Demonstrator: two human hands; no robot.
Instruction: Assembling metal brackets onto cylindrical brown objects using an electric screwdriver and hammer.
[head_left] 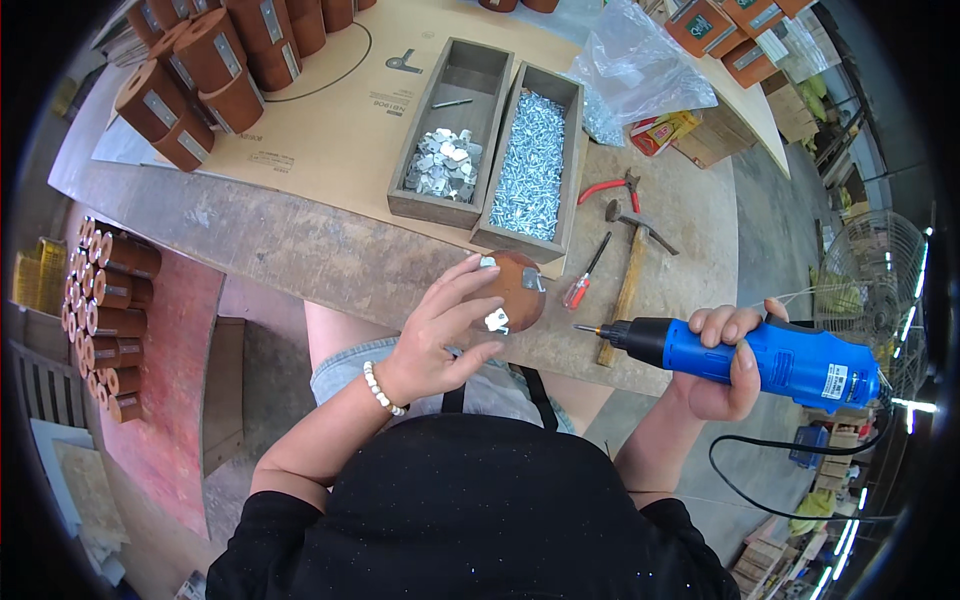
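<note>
My right hand (730,360) is wrapped round a blue and black electric screwdriver (770,358), its bit pointing left above the table's front edge. A round brown piece (520,290), like the top of a wooden leg, sits at the table edge near my lap. Small metal plates lie on it, one a silver plate (534,279) on its right side and another shiny plate (497,320) by my fingertips. My left hand (445,320) reaches over its left side with fingers spread; whether they touch the piece I cannot tell.
Beyond stand two wooden trays, one with metal plates (443,165), one with screws (528,165). A red-handled screwdriver (577,290), hammer (630,280) and red pliers (610,187) lie right. Brown cylinders (210,60) are stacked far left; more cylinders (115,320) sit on a lower bench. A fan (875,270) stands right.
</note>
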